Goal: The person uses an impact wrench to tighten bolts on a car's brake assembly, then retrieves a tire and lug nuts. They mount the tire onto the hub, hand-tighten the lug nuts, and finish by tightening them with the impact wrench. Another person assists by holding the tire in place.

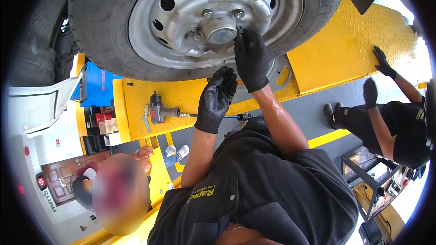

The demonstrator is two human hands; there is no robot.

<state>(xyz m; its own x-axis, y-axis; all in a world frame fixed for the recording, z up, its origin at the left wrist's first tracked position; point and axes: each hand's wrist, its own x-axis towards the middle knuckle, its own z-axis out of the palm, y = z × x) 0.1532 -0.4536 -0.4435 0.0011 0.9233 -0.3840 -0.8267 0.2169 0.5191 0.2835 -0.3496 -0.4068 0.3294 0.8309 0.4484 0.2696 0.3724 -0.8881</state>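
In front of me is a wheel with a silver steel rim [177,18] and a black tire [102,22]. Several lug nuts, one of them a shiny nut [207,14], sit around the round metal hub cap [221,31]. My right hand [252,59], in a black glove, pinches a lug nut right beside the hub cap, its fingertips mostly covering it. Below the tire's lower edge, my left hand [215,102], also gloved, is turned palm up with curled fingers. Whatever those fingers may hold is hidden.
An impact wrench [157,109] with an air hose [231,116] lies on the yellow platform [136,93], beside a small metal tool [146,119]. A person in black [395,122] stands at right, another in a cap [84,190] at lower left. A blue case [100,84] sits left.
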